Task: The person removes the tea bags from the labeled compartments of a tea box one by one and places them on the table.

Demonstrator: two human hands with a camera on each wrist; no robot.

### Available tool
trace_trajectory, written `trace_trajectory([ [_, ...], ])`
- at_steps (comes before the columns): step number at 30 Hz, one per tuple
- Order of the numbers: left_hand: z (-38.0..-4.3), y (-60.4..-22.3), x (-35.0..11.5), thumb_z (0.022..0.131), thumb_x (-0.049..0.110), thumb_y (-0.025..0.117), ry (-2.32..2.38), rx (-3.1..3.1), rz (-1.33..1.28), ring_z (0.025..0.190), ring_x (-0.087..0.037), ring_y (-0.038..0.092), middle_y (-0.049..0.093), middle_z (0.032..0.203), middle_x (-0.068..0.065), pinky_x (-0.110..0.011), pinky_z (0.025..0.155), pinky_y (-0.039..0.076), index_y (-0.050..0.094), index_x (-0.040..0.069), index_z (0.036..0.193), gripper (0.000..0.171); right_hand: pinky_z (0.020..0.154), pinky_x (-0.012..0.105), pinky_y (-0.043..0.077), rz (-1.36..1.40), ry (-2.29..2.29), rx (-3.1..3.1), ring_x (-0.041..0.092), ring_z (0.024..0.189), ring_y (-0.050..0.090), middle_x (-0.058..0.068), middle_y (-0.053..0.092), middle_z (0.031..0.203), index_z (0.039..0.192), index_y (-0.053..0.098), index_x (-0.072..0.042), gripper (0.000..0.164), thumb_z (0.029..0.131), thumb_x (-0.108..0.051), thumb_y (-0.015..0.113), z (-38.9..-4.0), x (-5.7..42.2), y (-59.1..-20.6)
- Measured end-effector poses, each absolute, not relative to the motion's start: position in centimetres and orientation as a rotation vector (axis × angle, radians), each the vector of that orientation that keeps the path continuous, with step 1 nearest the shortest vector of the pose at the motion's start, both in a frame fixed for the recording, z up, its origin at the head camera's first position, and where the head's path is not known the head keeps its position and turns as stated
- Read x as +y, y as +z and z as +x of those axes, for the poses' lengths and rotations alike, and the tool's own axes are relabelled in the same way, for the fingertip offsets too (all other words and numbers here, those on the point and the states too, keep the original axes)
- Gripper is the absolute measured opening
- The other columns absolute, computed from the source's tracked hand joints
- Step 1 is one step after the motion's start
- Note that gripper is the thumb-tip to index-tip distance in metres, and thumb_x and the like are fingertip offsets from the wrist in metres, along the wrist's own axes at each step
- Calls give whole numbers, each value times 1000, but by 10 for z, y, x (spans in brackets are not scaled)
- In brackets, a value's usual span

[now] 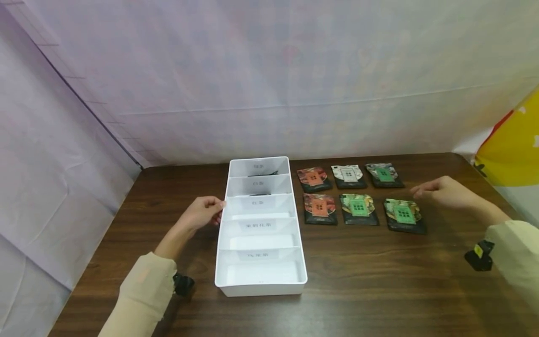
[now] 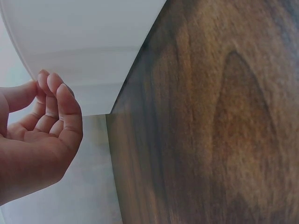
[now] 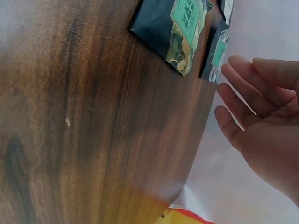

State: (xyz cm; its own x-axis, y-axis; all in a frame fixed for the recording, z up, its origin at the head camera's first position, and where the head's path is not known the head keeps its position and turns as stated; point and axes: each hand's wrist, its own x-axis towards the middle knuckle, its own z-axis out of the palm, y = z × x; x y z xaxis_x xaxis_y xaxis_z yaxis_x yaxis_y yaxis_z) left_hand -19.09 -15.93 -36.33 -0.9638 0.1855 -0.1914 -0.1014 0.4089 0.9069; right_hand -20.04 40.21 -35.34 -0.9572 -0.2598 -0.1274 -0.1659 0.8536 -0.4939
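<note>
A white divided box (image 1: 261, 289) with labelled compartments stands on the table. My left hand (image 1: 200, 213) pinches its left rim between thumb and fingertips, as the left wrist view shows the hand (image 2: 46, 121) at the box wall (image 2: 84, 42). Dark slivers show in the two farthest compartments. My right hand (image 1: 448, 193), empty with loosely bent fingers, hovers just right of the tea sachets. Nearest to it are a front green sachet (image 1: 404, 216) and a back green sachet (image 1: 383, 175). In the right wrist view, the fingers (image 3: 243, 93) are apart from the sachets.
Left of these lie another green sachet (image 1: 360, 209), a white one (image 1: 348, 176) and two red ones, one behind (image 1: 314, 179) and one in front (image 1: 320, 208). A white cloth (image 1: 294, 93) hangs behind the brown table (image 1: 358, 290). A yellow cloth (image 1: 513, 150) hangs at the right.
</note>
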Motion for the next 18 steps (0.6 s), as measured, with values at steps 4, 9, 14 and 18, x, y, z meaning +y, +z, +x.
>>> trace_trajectory([
  [4,-191,-363,-159,95,9,49,1586,2400,75,59,-13,51,52,68,-5,-32,62,49,54,-8,88,19,75,38,50,-330,-734,2846,28,96,58,24,59,111,105,65,5,27,95,-14,48,-197,403,-355],
  [9,-190,-363,-158,94,8,49,1599,2392,82,59,-12,51,52,68,-5,-30,60,49,53,-9,88,18,81,56,43,-347,-758,2822,45,101,53,27,59,108,110,60,8,32,97,-16,45,-187,399,-357],
  [14,-190,-363,-158,94,8,49,1601,2391,77,59,-12,51,52,68,-5,-29,59,49,53,-9,88,18,77,53,45,-388,-772,2816,36,96,57,24,61,106,110,60,6,29,96,-13,45,-173,392,-354],
  [18,-191,-363,-158,94,8,49,1602,2394,75,59,-12,51,52,68,-5,-28,59,49,54,-9,88,18,73,39,49,-413,-787,2770,19,89,60,21,62,105,113,58,7,27,96,-10,45,-164,386,-354],
])
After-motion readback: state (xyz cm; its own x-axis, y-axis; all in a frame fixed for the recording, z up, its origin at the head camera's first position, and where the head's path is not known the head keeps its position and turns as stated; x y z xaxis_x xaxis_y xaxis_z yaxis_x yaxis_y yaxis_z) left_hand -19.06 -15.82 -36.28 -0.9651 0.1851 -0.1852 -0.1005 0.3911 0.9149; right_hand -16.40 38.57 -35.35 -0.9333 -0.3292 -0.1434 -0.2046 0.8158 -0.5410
